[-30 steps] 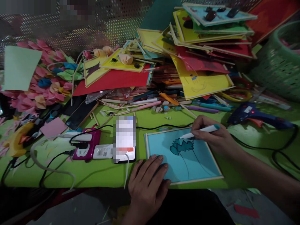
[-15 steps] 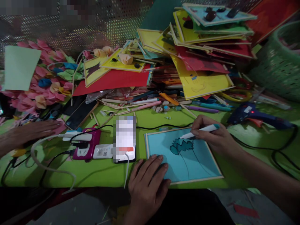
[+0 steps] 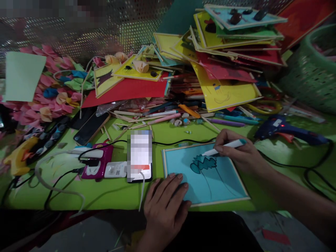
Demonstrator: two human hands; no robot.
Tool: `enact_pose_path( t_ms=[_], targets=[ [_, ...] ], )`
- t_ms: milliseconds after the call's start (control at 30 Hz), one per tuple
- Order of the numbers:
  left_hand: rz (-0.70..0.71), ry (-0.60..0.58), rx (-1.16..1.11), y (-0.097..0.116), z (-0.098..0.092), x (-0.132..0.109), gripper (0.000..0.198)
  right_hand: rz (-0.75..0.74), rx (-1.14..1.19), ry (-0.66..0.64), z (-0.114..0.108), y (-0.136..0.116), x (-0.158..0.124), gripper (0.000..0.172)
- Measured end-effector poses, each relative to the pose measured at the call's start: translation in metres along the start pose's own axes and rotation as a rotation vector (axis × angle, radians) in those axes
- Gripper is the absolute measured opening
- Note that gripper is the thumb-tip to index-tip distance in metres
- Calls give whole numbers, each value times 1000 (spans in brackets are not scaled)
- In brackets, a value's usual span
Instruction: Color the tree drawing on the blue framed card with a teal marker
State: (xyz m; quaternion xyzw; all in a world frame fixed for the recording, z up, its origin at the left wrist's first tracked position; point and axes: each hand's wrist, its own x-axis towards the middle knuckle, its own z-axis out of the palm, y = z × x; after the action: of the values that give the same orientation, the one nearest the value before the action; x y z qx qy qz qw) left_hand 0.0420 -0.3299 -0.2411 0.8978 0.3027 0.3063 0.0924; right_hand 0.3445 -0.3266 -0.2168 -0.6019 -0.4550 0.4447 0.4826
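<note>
A blue sheet of paper (image 3: pixel 181 161) framed with thin wooden sticks lies on the green table in front of me. Dark teal flower shapes (image 3: pixel 207 163) with two thin curved stems are drawn on it. My right hand (image 3: pixel 236 150) grips a white marker (image 3: pixel 224 147) with a teal end, its tip touching the upper flower shape. My left hand (image 3: pixel 166 203) rests on the sheet's lower left corner, fingers stretched out and holding nothing. Just left of the sheet lies a lit phone (image 3: pixel 140 154) with a white cable.
A magenta power strip (image 3: pixel 105 157) with plugs and cables sits left. Several framed coloured sheets (image 3: pixel 236 43) are piled at the back. A blue glue gun (image 3: pixel 288 131) lies right, a yellow glue gun (image 3: pixel 22 155) far left. Pink paper flowers (image 3: pixel 47 87) fill the back left.
Another person's hand at the left has gone out of view, uncovering the yellow glue gun and dark items. My hands and the marker have hardly moved.
</note>
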Motion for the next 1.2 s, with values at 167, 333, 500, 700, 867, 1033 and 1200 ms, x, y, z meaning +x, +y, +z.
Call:
enact_pose_path(
  t_ms=[167,333,500,700,867,1033,1200],
  targets=[
    [-1,23,3,1,0,1,26,7,-27,6,0,0,-1,26],
    [9,-1,3,0,0,1,27,3,-1,10,1,-1,0,24],
    [-7,18,-16,1,1,1,26,-20,34,14,2,0,2,24],
    [-13,38,-33,2,2,2,25,-32,50,6,2,2,3,24],
    [-6,27,-36,2,3,2,25,-27,61,3,2,2,2,24],
    [-6,31,-35,2,2,2,25,-27,51,0,2,2,1,25],
    [1,24,-28,1,1,2,25,0,10,-51,0,0,-2,24]
  ],
)
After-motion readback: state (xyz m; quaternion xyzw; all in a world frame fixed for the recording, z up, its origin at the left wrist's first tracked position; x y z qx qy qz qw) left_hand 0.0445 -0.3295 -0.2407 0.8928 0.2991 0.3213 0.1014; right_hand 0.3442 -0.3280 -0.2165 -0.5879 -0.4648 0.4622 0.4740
